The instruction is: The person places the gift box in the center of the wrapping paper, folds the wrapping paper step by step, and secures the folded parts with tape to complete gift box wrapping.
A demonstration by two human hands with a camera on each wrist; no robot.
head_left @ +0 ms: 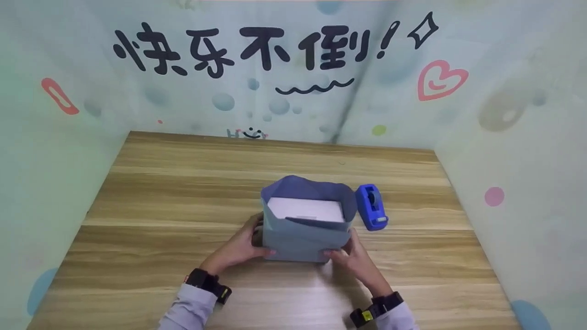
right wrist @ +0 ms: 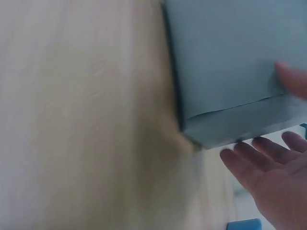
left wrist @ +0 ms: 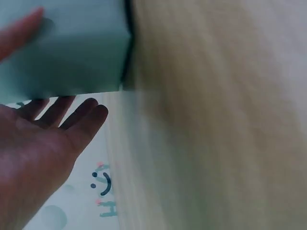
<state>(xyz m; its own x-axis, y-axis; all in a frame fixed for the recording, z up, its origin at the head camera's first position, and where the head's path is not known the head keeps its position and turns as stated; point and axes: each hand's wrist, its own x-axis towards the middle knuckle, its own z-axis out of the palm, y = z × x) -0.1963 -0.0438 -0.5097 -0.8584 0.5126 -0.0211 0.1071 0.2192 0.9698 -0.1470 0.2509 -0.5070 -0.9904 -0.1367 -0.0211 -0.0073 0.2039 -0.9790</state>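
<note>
Blue-gray paper point(head_left: 305, 245) was wrapped around a white box point(head_left: 305, 207), just left of the blue tape holder point(head_left: 373, 211). Its top edges stuck up, wavy and loose, so we could see the box inside. We held it low with both hands. Our left hand point(head_left: 246, 244) was half spread, with its thumb on the front and its fingers at the left side. Our right hand point(head_left: 355, 257) gripped the same way on the right side, nearer to us than the tape holder. We couldn't tell if the bottom touched the table point(head_left: 174, 197). Left of the tape holder, past the paper, lots of wood ran to the table's left edge. Right of the holder, a thinner strip reached the right edge.
</note>
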